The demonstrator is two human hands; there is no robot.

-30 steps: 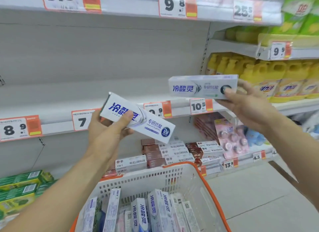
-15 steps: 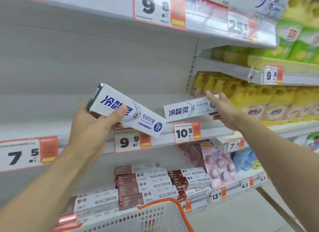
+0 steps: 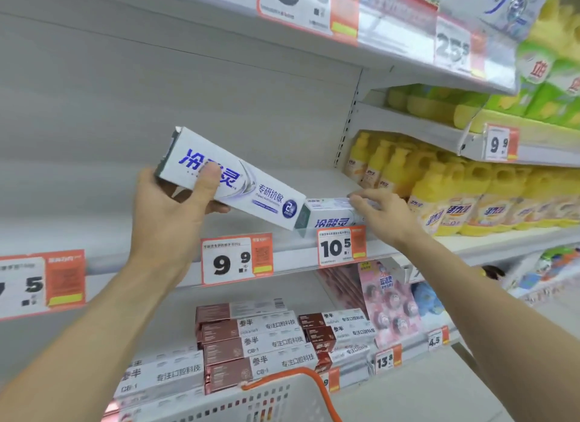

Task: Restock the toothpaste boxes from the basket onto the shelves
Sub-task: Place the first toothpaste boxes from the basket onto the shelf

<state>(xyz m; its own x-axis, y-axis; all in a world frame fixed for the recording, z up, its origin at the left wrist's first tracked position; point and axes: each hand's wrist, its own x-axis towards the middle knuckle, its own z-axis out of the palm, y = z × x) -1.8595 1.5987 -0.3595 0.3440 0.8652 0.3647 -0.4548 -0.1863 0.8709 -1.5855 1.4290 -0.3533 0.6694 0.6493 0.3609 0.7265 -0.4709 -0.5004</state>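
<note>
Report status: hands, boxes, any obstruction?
Left hand grips tilted toothpaste box. Right hand touches second box lying on shelf. Held box's end overlaps it.

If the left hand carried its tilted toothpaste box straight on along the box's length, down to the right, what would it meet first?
Most likely the shelved toothpaste box under the right hand: the lower end of the held box in the left hand already looks to overlap it, though depth is unclear.
</note>
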